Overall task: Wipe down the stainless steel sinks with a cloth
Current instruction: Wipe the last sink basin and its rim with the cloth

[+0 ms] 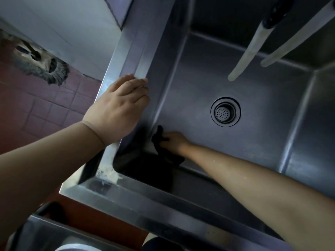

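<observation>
Stainless steel sink basin [235, 84]: right hand [175, 142] grips a dark cloth [159, 140] in the near-left bottom corner; left hand [117, 105] rests flat, fingers straight, on the left rim. Pressing firmly into the seam should clean best.

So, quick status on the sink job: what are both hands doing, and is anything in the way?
Left hand flat on sink rim, bracing. Right hand grips dark cloth at basin's near-left corner. Two spouts hang over basin, clear of the hands.

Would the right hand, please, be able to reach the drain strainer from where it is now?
Probably yes: the right hand grips the cloth on the sink floor, with bare steel up to the drain strainer.
</observation>
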`<control>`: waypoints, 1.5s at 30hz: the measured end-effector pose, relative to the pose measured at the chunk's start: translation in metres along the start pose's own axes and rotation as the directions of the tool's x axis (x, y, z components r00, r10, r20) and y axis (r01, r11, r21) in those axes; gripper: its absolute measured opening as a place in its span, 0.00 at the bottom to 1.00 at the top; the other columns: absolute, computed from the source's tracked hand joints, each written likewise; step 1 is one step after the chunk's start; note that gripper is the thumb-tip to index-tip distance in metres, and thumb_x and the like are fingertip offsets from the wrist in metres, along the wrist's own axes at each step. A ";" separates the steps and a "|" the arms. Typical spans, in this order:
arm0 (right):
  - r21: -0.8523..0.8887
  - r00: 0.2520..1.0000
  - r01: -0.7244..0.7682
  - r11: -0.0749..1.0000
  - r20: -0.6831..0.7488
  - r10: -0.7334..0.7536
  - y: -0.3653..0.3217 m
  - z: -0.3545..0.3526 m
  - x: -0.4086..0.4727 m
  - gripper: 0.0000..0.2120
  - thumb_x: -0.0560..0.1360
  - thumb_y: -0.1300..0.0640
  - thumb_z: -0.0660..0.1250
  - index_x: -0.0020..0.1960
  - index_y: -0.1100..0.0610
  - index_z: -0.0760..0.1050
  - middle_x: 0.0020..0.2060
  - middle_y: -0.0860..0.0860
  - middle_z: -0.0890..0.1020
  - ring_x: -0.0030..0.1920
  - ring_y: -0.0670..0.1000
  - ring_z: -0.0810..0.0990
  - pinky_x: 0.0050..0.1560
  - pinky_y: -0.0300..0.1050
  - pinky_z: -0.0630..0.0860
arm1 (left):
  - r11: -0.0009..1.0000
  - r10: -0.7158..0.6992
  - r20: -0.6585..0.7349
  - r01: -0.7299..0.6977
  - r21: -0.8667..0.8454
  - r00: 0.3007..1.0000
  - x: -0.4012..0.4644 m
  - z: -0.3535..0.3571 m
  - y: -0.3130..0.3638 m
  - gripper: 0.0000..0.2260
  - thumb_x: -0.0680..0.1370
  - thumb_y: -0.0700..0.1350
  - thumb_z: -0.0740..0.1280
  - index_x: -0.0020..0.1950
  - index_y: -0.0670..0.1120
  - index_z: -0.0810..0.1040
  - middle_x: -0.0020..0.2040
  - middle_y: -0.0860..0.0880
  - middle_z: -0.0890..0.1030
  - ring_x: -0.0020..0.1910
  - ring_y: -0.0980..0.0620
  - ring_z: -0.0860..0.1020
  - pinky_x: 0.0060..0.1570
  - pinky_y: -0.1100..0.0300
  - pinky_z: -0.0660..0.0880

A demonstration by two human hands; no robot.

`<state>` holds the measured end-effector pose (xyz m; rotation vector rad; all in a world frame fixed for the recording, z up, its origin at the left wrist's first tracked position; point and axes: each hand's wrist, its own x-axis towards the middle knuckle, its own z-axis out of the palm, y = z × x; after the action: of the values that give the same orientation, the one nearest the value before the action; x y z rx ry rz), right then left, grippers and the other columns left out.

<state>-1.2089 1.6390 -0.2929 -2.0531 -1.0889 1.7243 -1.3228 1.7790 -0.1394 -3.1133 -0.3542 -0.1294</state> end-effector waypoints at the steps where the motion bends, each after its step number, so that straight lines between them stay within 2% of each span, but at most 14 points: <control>1: 0.149 0.999 -0.022 0.989 -0.023 0.025 0.001 -0.012 -0.003 0.11 0.76 0.55 0.66 0.54 0.59 0.80 0.49 0.57 0.83 0.50 0.55 0.81 0.50 0.42 0.77 | 1.000 -0.002 -0.004 0.002 0.000 1.000 0.000 0.000 0.000 0.12 0.73 0.34 0.60 0.50 0.39 0.81 0.54 0.43 0.82 0.62 0.41 0.76 0.65 0.44 0.68; 3: 0.408 1.000 -0.018 0.913 -0.017 0.027 -0.005 -0.029 -0.008 0.09 0.76 0.56 0.66 0.51 0.61 0.80 0.39 0.54 0.83 0.38 0.50 0.82 0.38 0.37 0.78 | 1.000 0.000 -0.010 0.000 0.002 1.000 0.000 0.001 0.000 0.12 0.73 0.33 0.60 0.50 0.38 0.81 0.54 0.42 0.82 0.61 0.41 0.76 0.66 0.44 0.68; 5: 0.434 0.999 -0.025 0.901 0.041 0.008 -0.017 -0.025 -0.011 0.12 0.77 0.55 0.65 0.52 0.63 0.79 0.40 0.55 0.82 0.37 0.50 0.82 0.41 0.41 0.78 | 1.000 0.002 -0.013 -0.002 0.009 1.000 0.000 0.001 0.000 0.11 0.72 0.33 0.61 0.49 0.38 0.81 0.54 0.42 0.82 0.61 0.41 0.76 0.65 0.44 0.69; 8: 0.077 0.976 0.017 0.997 0.215 -0.033 -0.021 0.018 -0.021 0.18 0.81 0.50 0.58 0.64 0.59 0.74 0.63 0.57 0.76 0.62 0.55 0.74 0.61 0.42 0.66 | 1.000 0.001 -0.010 -0.001 0.006 1.000 0.000 0.002 -0.001 0.10 0.72 0.33 0.62 0.49 0.38 0.81 0.53 0.42 0.82 0.61 0.41 0.76 0.65 0.44 0.69; 10: -0.049 0.960 0.063 0.997 0.276 -0.047 -0.012 0.039 -0.030 0.19 0.82 0.51 0.55 0.68 0.59 0.70 0.69 0.56 0.71 0.68 0.57 0.68 0.67 0.44 0.60 | 1.000 0.013 -0.010 -0.013 0.000 1.000 0.000 0.001 -0.001 0.10 0.73 0.32 0.62 0.49 0.38 0.81 0.53 0.41 0.81 0.61 0.41 0.76 0.65 0.44 0.69; 15: -0.198 0.958 0.026 0.980 0.286 0.032 0.038 0.017 -0.060 0.18 0.83 0.53 0.52 0.63 0.62 0.73 0.64 0.59 0.74 0.63 0.59 0.71 0.61 0.43 0.64 | 0.999 0.041 -0.049 -0.040 0.018 0.998 -0.001 0.001 0.000 0.09 0.73 0.32 0.62 0.48 0.37 0.81 0.51 0.41 0.82 0.59 0.39 0.77 0.63 0.44 0.70; 20: -0.275 0.925 -0.164 0.947 0.292 0.245 0.113 -0.024 -0.132 0.19 0.84 0.57 0.47 0.70 0.60 0.67 0.73 0.54 0.65 0.71 0.54 0.62 0.64 0.40 0.51 | 0.995 0.095 -0.074 -0.094 0.016 0.993 -0.002 0.002 0.004 0.11 0.75 0.32 0.59 0.46 0.38 0.81 0.49 0.41 0.82 0.59 0.40 0.78 0.61 0.45 0.72; 25: -0.433 0.818 -0.420 0.797 0.200 0.539 0.163 -0.069 -0.203 0.20 0.83 0.54 0.49 0.73 0.58 0.63 0.74 0.55 0.63 0.72 0.54 0.63 0.69 0.41 0.57 | 0.979 0.203 -0.062 -0.202 0.017 0.977 -0.004 0.001 0.004 0.11 0.74 0.32 0.59 0.46 0.38 0.81 0.49 0.41 0.82 0.60 0.39 0.77 0.64 0.45 0.69; 29: -0.573 0.784 -0.443 0.690 0.127 0.608 0.170 -0.078 -0.218 0.21 0.83 0.49 0.48 0.71 0.55 0.66 0.72 0.56 0.66 0.70 0.56 0.66 0.66 0.41 0.61 | 0.984 0.176 -0.038 -0.176 -0.003 0.984 -0.002 0.000 0.004 0.12 0.74 0.31 0.57 0.47 0.37 0.81 0.48 0.39 0.82 0.60 0.38 0.77 0.63 0.44 0.70; 33: -0.507 0.807 -0.444 0.739 0.132 0.576 0.160 -0.066 -0.212 0.15 0.81 0.50 0.51 0.54 0.52 0.75 0.64 0.55 0.75 0.57 0.52 0.74 0.56 0.43 0.66 | 0.988 0.152 -0.026 -0.153 -0.013 0.988 0.000 -0.003 0.006 0.13 0.75 0.33 0.56 0.46 0.36 0.81 0.47 0.39 0.82 0.59 0.38 0.77 0.63 0.45 0.70; 37: -0.307 0.861 -0.429 0.850 0.144 0.487 0.103 -0.044 -0.192 0.19 0.81 0.47 0.51 0.60 0.54 0.75 0.61 0.56 0.77 0.53 0.52 0.75 0.51 0.41 0.65 | 0.989 0.145 -0.038 -0.146 -0.025 0.989 0.000 -0.005 0.006 0.15 0.75 0.35 0.54 0.45 0.36 0.81 0.46 0.39 0.82 0.58 0.37 0.77 0.62 0.45 0.71; 40: -0.180 0.923 -0.219 0.959 0.280 0.263 0.032 -0.023 -0.165 0.19 0.82 0.49 0.51 0.67 0.56 0.71 0.68 0.58 0.72 0.65 0.58 0.71 0.60 0.45 0.64 | 0.989 0.139 -0.039 -0.141 -0.041 0.989 0.000 -0.007 0.008 0.17 0.75 0.36 0.52 0.44 0.36 0.81 0.45 0.39 0.82 0.57 0.36 0.78 0.59 0.43 0.73; 42: -0.099 0.936 -0.108 0.989 0.324 0.135 -0.007 -0.012 -0.155 0.21 0.82 0.46 0.50 0.73 0.48 0.64 0.74 0.53 0.62 0.73 0.56 0.59 0.71 0.47 0.53 | 0.988 0.143 -0.062 -0.146 -0.049 0.988 0.001 -0.008 0.008 0.16 0.74 0.35 0.53 0.43 0.35 0.81 0.44 0.39 0.82 0.55 0.35 0.79 0.56 0.41 0.75; 45: 0.026 0.953 -0.127 0.992 0.281 0.114 -0.025 -0.007 -0.157 0.20 0.79 0.42 0.51 0.71 0.39 0.64 0.75 0.50 0.60 0.74 0.56 0.57 0.68 0.44 0.51 | 0.986 0.158 -0.066 -0.162 -0.049 0.985 0.001 -0.011 0.010 0.15 0.73 0.35 0.54 0.43 0.34 0.81 0.44 0.37 0.82 0.55 0.34 0.78 0.54 0.40 0.75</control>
<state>-1.2152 1.5520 -0.1594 -1.9270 -1.0071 2.1307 -1.3202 1.7699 -0.1285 -3.1661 -0.0999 -0.2371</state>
